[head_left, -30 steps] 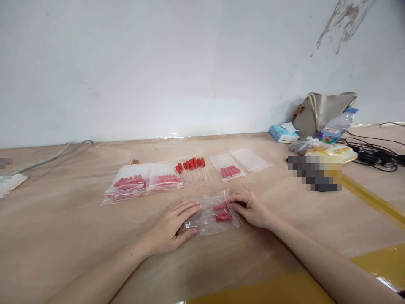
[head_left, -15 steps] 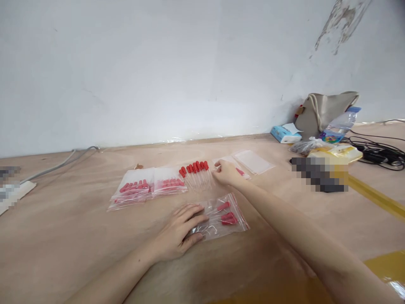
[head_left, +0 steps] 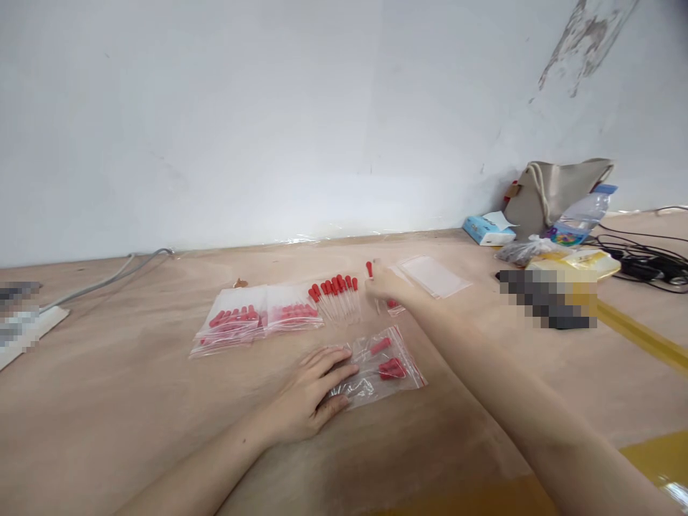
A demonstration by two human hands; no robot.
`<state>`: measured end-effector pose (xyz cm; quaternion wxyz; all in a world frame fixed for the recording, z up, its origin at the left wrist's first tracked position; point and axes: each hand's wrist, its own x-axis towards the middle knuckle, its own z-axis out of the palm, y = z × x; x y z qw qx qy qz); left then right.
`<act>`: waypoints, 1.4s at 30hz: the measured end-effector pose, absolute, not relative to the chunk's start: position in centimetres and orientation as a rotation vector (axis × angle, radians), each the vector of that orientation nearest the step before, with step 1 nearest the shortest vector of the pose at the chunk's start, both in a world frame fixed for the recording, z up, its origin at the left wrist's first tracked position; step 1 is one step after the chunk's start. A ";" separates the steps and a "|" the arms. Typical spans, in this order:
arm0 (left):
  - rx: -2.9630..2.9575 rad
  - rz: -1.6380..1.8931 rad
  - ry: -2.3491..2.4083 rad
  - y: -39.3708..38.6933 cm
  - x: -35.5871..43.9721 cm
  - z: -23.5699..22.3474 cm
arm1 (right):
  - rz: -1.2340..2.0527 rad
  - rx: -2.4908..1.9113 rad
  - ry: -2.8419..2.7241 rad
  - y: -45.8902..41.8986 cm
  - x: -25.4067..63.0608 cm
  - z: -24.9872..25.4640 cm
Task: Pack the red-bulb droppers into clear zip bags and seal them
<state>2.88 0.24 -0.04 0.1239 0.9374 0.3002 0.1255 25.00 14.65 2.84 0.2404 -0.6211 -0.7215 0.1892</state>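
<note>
My left hand [head_left: 309, 394] rests flat, fingers apart, on the left end of a clear zip bag [head_left: 384, 369] that holds a few red-capped droppers. My right hand [head_left: 388, 287] is stretched out over the table, pinched on one red-capped dropper [head_left: 370, 270] lifted just right of the loose row of droppers [head_left: 336, 294]. Left of that row lie filled bags of droppers [head_left: 258, 319]. A partly hidden filled bag [head_left: 395, 307] sits under my right hand.
Empty clear bags [head_left: 435, 276] lie right of my right hand. Further right stand a tissue pack [head_left: 486, 228], a beige drawstring bag [head_left: 553, 190], a plastic bottle [head_left: 583, 211] and black cables [head_left: 645, 261]. A grey cable [head_left: 107, 276] runs along the wall at left.
My right hand left the near bag, reached to the loose row and now holds one dropper lifted off the table. My left hand stayed on the bag.
</note>
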 end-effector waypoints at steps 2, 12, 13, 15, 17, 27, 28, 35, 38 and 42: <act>2.739 0.365 0.873 0.3 2.9 -0.1 | 0.576 -1.697 -1.876 13.0 27.2 3.3; 2.716 0.337 0.896 0.4 2.8 0.2 | 0.965 -1.245 -0.938 2.4 32.3 -0.5; 2.714 0.337 0.896 0.4 2.7 0.2 | 0.961 -1.237 -0.931 2.2 32.1 -0.9; 2.714 0.344 0.893 0.4 2.7 0.2 | 0.975 -1.218 -0.947 2.0 31.7 -1.4; 2.715 0.354 0.888 0.4 2.7 0.1 | 0.999 -1.188 -0.969 2.0 31.2 -1.8; 2.727 0.324 0.900 0.4 2.6 0.1 | 1.146 -1.209 -1.432 1.2 31.2 -2.3; 2.727 0.324 0.899 0.4 2.7 0.2 | 1.063 -1.243 -1.562 1.2 31.5 -2.1; 2.712 0.329 0.895 0.5 2.7 0.3 | 0.772 -1.277 -1.932 1.1 32.0 -1.9; 2.707 0.336 0.901 0.5 2.7 0.2 | 0.799 -1.275 -1.860 0.9 31.4 -2.3; 2.703 0.320 0.912 0.4 2.7 0.1 | 0.896 -1.254 -1.854 0.7 30.8 -2.5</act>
